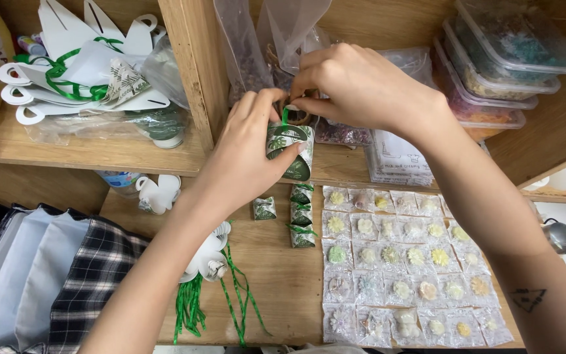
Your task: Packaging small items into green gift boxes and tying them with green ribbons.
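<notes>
The left hand (247,154) gripped a small leaf-printed box (291,145), thumb along its lower side and fingers (255,105) curled over the top, holding it in the air above the counter (276,282), level with the shelf edge. The right hand (355,85) came in from above, its fingers pinched shut on the green ribbon (285,117) at the top of the box. Below the box, three finished boxes (301,215) lay in a column on the counter, touching one another, with a fourth (264,208) just to their left. To their right lay a grid of clear packets (401,262), each holding a small flower in white, yellow or green. Near the left forearm lay white cut-outs (207,255) with loose green ribbons (230,295) trailing toward the counter's front edge. On the shelf at upper left sat a heap of flat white blanks (80,59) tangled with green ribbon. Stacked plastic tubs (506,59) stood at upper right, and folded cloth (54,275), one piece checked, lay at lower left.
</notes>
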